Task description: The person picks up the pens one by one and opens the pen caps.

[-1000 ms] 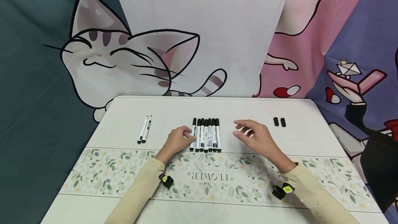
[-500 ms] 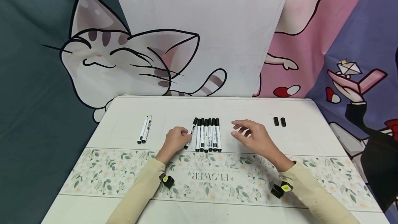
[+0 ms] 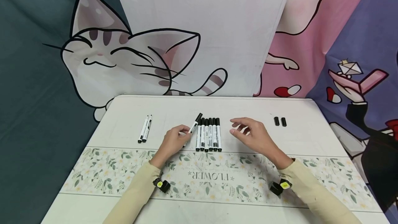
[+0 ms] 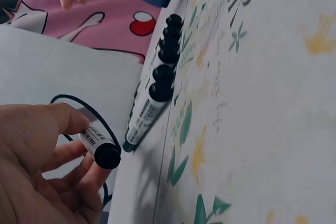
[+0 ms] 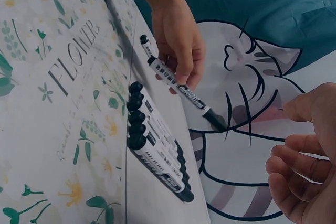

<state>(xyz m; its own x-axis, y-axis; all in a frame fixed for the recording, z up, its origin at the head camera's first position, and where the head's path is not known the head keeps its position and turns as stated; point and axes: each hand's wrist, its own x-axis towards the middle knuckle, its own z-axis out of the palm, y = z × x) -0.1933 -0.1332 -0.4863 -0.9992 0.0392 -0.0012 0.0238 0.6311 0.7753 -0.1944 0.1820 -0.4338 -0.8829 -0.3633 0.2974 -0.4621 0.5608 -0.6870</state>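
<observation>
1. Six slim, straight-sided markers [image 3: 210,137], glossy white with dark print and smooth black ends, lie side by side in a close row mid-surface [image 3: 248,108], running from near the far edge toward us.
2. Left of that row we see one more marker of the same kind, the held marker [image 3: 194,126], slanted with its black cap toward the far right; in the left wrist view it is clear of the surface.
3. We see the left hand [image 3: 174,139] grasping this marker, pinched with the thumb. The right hand [image 3: 255,136] is released, its fingers loosely bent, to the right of the row.
4. Toward the surface's left edge lie two uncapped markers [image 3: 148,128], slender tips facing the far edge; toward the far right corner we find two short black caps [image 3: 276,121].
5. Smooth and pale, the surface bears a printed floral band [image 3: 130,172] across its nearer part.
6. Compared with half a second ago, we notice the held marker tilted further, its cap now overlapping the row's leftmost marker in the head view; a second ago it lay as the row's seventh.
</observation>
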